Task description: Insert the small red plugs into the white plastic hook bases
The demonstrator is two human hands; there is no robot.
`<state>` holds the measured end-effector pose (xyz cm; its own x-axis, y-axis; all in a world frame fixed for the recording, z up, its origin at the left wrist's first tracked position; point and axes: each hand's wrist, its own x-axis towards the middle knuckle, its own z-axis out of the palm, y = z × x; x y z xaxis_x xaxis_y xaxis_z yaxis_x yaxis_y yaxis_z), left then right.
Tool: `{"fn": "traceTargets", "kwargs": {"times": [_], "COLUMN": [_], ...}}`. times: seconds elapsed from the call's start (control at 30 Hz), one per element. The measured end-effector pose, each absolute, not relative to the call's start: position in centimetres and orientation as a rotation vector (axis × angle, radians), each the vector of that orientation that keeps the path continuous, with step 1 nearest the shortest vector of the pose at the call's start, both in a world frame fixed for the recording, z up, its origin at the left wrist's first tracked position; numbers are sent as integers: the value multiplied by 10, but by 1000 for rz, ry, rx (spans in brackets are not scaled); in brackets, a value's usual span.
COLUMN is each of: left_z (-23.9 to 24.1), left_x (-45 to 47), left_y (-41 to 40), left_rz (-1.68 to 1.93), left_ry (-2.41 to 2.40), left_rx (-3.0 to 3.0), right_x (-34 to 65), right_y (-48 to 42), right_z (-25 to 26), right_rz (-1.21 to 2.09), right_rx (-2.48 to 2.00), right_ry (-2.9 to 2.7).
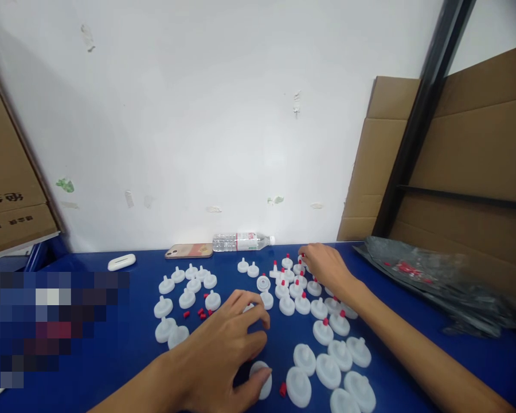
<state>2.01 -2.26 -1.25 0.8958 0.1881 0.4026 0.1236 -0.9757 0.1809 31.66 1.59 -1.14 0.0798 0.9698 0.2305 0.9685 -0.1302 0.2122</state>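
My left hand (pixel 232 338) hovers low over the table's middle, its fingers curved and apart. Its thumb tip overlaps a white nozzle cap (pixel 264 391); whether it presses on it I cannot tell. My right hand (pixel 327 265) reaches to the back right, fingertips closed on the red tip of a white nozzle cap (pixel 301 268) among the group there. Many of those carry a red tip cap (pixel 325 322). Plain white nozzle caps (pixel 328 370) lie at front right, others (pixel 187 297) at the left. Several loose red tip caps (pixel 202 314) lie near my left hand.
Along the wall lie a water bottle (pixel 241 241), a phone (pixel 189 250) and a white oval object (pixel 121 262). A grey plastic bag (pixel 430 281) with red bits rests at right on the blue table (pixel 124 355). Cardboard (pixel 387 155) leans by a dark post (pixel 417 120).
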Motion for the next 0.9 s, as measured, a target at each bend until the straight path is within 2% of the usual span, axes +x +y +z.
{"fn": "traceTargets", "kwargs": {"times": [0.57, 0.9], "left_z": [-18, -3], "left_x": [21, 17], "left_y": [-17, -21], "left_rz": [643, 499], "left_ry": [352, 462], "left_rx": [2985, 3065], "right_x": [316, 307], "right_y": [14, 9], "right_z": [-11, 0], "right_rz": [444, 673], "right_rx": [2297, 2321], "right_ry": [2146, 2278]}}
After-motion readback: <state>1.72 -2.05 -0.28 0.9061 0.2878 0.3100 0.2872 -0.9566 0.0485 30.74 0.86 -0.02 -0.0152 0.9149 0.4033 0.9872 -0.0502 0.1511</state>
